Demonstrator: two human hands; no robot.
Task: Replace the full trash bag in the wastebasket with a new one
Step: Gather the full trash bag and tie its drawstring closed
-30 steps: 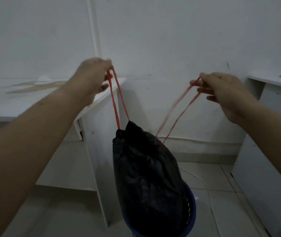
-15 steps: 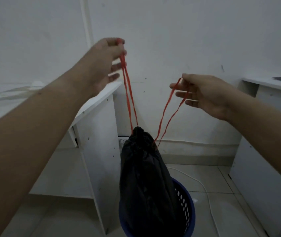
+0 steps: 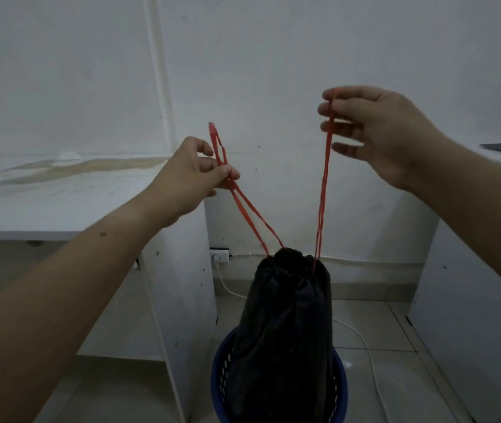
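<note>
1. Left hand (image 3: 192, 175) pinches left red drawstring loop (image 3: 244, 209); right hand (image 3: 386, 129) is higher, pinching right drawstring loop (image 3: 323, 193).
2. Both loops run down to cinched neck of black trash bag (image 3: 285, 331), standing upright in blue wastebasket (image 3: 219, 380) on floor.
3. White cable (image 3: 373, 369) on tiles behind basket; wall outlet (image 3: 220, 257) beyond, white desk (image 3: 60, 193) at left.

You are reaching both bare arms forward, forearms rising from the lower corners. Your left hand (image 3: 189, 178) is sitting lower, near the middle, and is pinching the left cord (image 3: 244, 209) between thumb and curled fingers, the loop end poking up above the thumb. Your right hand (image 3: 379, 131) is hanging higher, off to the right, fingers spread and pointing left, and is pinching the right cord (image 3: 323, 193) at the thumb. The hands are well apart.
</note>
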